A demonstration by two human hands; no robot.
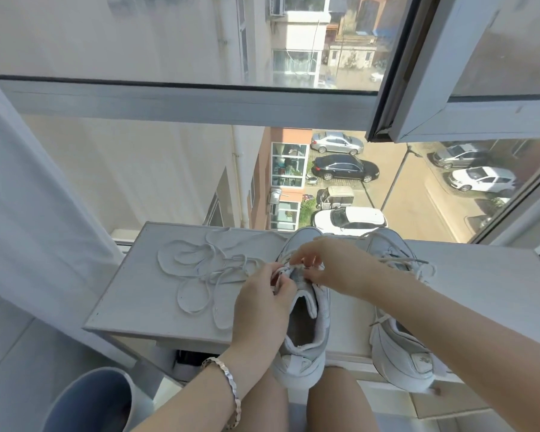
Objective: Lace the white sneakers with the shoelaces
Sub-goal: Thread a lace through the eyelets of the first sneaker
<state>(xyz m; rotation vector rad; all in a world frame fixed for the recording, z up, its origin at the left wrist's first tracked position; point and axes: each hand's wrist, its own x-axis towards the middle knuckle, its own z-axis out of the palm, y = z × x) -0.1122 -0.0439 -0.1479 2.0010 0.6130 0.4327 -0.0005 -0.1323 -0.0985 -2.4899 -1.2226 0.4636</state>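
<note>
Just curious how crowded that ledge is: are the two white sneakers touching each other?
Apart. The head view shows a strip of bare ledge between the sneaker being laced and the second sneaker beside it.

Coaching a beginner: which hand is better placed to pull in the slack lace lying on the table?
Left. The left hand sits beside the loose shoelace, which trails off to its side; the right hand is across the sneaker.

A loose shoelace (200,275) sprawls over the table's (128,310) left half; only its left edge and near-left corner are bare. The middle sneaker (322,310) and right sneaker (396,347) block the near edge, with bare windowsill (483,282) right of them.
</note>
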